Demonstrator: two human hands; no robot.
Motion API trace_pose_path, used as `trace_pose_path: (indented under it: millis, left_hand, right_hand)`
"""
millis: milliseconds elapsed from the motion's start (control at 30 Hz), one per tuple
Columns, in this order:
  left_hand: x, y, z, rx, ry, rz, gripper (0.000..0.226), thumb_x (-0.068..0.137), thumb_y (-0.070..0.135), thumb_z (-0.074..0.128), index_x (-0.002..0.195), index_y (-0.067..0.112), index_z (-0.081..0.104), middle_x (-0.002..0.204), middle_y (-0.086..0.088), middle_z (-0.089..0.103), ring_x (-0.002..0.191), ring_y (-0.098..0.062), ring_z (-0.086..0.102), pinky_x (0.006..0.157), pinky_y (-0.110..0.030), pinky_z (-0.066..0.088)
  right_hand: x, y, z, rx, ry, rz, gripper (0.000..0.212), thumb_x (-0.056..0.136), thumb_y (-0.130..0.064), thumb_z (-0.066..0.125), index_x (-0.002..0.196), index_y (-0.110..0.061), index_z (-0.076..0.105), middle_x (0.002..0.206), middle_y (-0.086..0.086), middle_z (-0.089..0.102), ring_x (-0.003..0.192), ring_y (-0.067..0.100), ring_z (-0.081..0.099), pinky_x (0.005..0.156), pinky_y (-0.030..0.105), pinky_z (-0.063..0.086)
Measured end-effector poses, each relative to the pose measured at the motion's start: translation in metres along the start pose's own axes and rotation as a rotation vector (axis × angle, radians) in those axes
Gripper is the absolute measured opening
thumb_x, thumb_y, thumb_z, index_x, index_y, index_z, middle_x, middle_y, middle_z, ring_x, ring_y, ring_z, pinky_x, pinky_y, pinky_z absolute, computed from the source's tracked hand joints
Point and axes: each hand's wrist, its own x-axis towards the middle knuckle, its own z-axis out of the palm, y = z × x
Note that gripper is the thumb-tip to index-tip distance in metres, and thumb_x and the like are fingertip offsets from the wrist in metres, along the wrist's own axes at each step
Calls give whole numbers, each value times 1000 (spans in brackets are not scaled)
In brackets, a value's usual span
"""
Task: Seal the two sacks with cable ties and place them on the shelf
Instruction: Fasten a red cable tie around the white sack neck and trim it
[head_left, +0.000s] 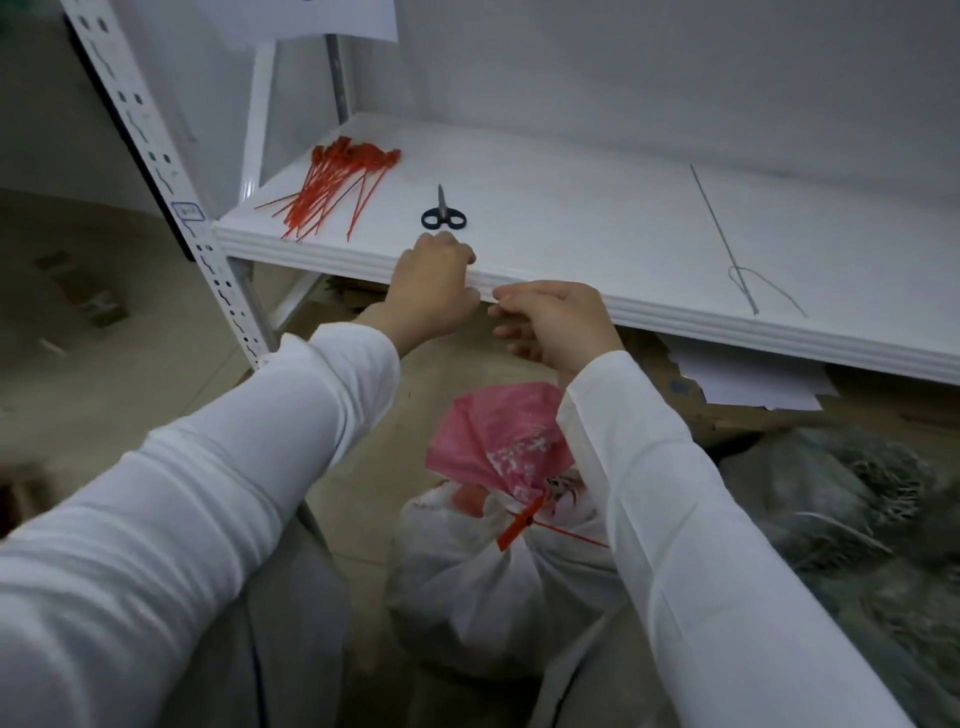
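While one sack (498, 587) sits on the floor (156, 322) sealed with one red cable tie (519, 527), left hand (431, 280) and right hand (556, 322) curl at the shelf (727, 323) edge. Can't tell what either grip holds. One scissors (442, 218) nearby.

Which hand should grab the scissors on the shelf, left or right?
Left, probably. The left hand sits at the front edge of the shelf, directly in front of the handles of the scissors. The right hand is lower, below that edge and farther to the side.
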Motion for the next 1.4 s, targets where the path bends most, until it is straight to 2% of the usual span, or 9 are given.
trace_pose_path:
  millis: [333, 467, 600, 767, 933, 1033, 1133, 1233, 1400]
  left_hand:
    - [73, -62, 32, 71, -123, -122, 49, 97, 33, 32, 141, 11, 34, 149, -11, 34, 137, -32, 27, 107, -52, 24]
    - [81, -69, 39, 89, -23, -97, 40, 98, 29, 33, 126, 6, 50, 129, -16, 50, 118, -36, 44, 98, -50, 34]
    - [83, -65, 38, 133, 96, -61, 34, 97, 25, 41, 117, 2, 57, 118, -19, 53, 109, -36, 46, 91, -47, 40]
    - [77, -65, 37, 31, -10, -25, 27, 96, 29, 48, 110, 6, 54, 115, -16, 50, 94, -37, 55, 81, -47, 48]
    - [66, -44, 26, 120, -106, 107, 27, 98, 25, 46, 109, 2, 53, 112, -17, 52, 92, -37, 57, 78, -44, 44]
    - [49, -26, 25, 257, -94, 280, 24, 99, 19, 42, 111, -1, 49, 112, -20, 50, 82, -39, 58, 66, -44, 43]
    - [28, 3, 12, 291, -40, 425, 24, 101, 15, 39, 111, -3, 48, 113, -22, 48, 74, -39, 57, 56, -41, 36]
    - [0, 33, -3, 255, 66, 547, 24, 100, 13, 41, 111, -6, 51, 113, -24, 50, 64, -40, 56, 52, -39, 32]
    - [-57, 69, -11, 184, 241, 818, 18, 84, 8, 67, 96, -2, 58, 97, -21, 58, 41, -29, 50, 37, -28, 28]
  right_hand:
    - [13, 18, -3, -35, 1, 96, 14, 89, -5, 59, 88, -11, 72, 85, 6, 71, 66, 16, 62, 58, 23, 49]
    - [16, 22, 0, -51, 11, 109, 15, 89, -5, 59, 88, -11, 72, 85, 6, 71, 67, 16, 63, 59, 23, 49]
    - [19, 27, 4, -74, 21, 113, 16, 88, -5, 59, 86, -13, 73, 85, 5, 72, 67, 16, 64, 60, 24, 50]
    - [18, 26, 4, -71, 20, 106, 16, 88, -5, 59, 85, -13, 73, 85, 5, 72, 67, 15, 64, 61, 24, 50]
    - [13, 28, -3, -63, 41, 96, 16, 89, -4, 58, 89, -10, 73, 83, 5, 71, 66, 16, 63, 59, 23, 49]
    - [9, 28, -12, -45, 156, 8, 17, 88, -1, 56, 89, -8, 72, 78, 5, 70, 60, 13, 61, 54, 21, 49]
    - [3, 27, -26, -55, 307, -126, 19, 84, 1, 59, 81, -12, 72, 73, 6, 69, 56, 11, 60, 53, 23, 49]
    - [-6, 31, -42, -78, 417, -216, 21, 81, -1, 62, 76, -19, 71, 71, 7, 70, 58, 13, 63, 62, 29, 53]
    - [-28, 32, -75, -161, 538, -297, 14, 77, -11, 67, 70, -23, 71, 61, -2, 66, 56, 14, 59, 66, 34, 54]
